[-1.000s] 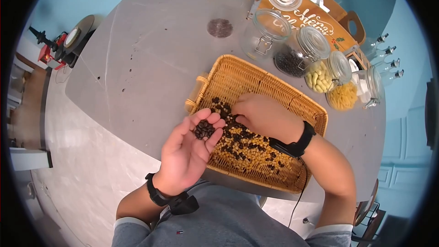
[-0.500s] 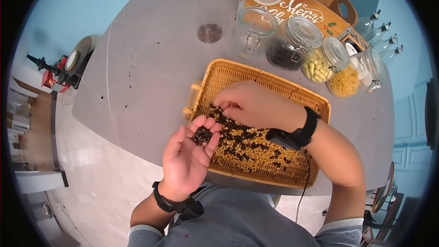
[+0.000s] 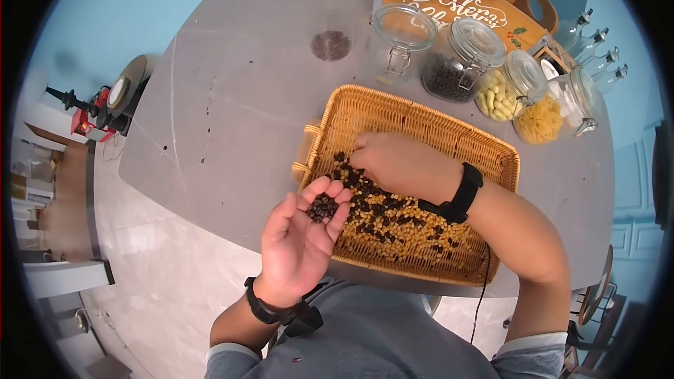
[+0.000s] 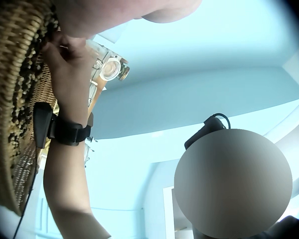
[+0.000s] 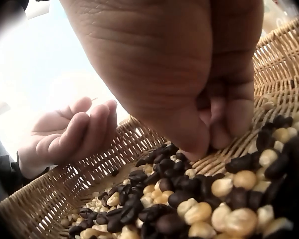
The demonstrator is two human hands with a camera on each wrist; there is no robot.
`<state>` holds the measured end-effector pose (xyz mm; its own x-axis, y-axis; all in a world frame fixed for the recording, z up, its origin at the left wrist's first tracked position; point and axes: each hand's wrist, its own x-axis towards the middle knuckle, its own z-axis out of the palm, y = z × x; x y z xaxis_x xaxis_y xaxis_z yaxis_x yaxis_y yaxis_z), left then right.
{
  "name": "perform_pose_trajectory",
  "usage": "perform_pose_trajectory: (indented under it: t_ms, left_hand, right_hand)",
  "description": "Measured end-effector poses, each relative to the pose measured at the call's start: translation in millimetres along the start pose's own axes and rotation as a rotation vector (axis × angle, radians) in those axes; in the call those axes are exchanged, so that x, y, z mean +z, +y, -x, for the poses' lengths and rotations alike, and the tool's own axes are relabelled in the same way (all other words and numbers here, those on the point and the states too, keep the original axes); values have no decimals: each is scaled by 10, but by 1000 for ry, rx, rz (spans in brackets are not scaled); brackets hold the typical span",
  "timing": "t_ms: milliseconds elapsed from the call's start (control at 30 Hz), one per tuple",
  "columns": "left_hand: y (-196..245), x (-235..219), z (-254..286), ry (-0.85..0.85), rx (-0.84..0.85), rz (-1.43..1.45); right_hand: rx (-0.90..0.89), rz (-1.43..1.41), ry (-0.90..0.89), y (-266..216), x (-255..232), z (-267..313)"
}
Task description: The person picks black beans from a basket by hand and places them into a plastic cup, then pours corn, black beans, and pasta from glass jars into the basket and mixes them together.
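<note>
A rectangular wicker basket [image 3: 456,126] holds yellow corn kernels [image 5: 197,213] mixed with dark coffee beans [image 5: 132,209]. Palm up at its near left rim, my left hand [image 3: 298,260] cups a small heap of coffee beans [image 3: 324,208] in its curled fingers. My right hand [image 3: 393,161] reaches down into the far left part of the basket. In the right wrist view its thumb [image 5: 192,149] and bent fingers come together low among the beans, by a bare patch of wicker; I cannot tell whether a bean is between them.
Beyond the basket stand clip-top jars: one open jar [image 3: 400,42], one of dark beans [image 3: 449,77], one of peanuts [image 3: 498,97] and one of pasta [image 3: 539,121]. A clear container [image 3: 331,43] has dark contents. Behind are a wooden crate [image 3: 449,10] and glass bottles [image 3: 597,63]. A cable [image 3: 480,309] crosses the near rim.
My right hand shifts left, then slightly back right, within the far left of the basket. The left hand keeps cupping its beans by the rim. The head view swings a little.
</note>
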<state>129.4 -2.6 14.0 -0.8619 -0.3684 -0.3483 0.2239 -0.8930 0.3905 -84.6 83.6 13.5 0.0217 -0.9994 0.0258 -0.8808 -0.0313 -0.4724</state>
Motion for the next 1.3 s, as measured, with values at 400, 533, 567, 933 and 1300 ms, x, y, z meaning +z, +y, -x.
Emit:
perform_pose_trajectory:
  t_ms: [400,533,567,933,1300]
  left_hand:
    - [-17,-13,-35,-5,-18,2]
    - [-42,20,-121,-38,-62,2]
    - [-57,53,-142,-29,-37,-4]
    - [-33,-23,-81,16,-19,12]
    - [-18,-34,-74,6,-19,19]
  right_hand:
    - [132,-201,-130,7,-318,-18]
    - [132,-542,-105,-309,-489,-37]
    - [138,-544,-102,-318,-468,-48]
    - [31,97,20,-17,-4,127]
    - [102,-88,32,45,38,14]
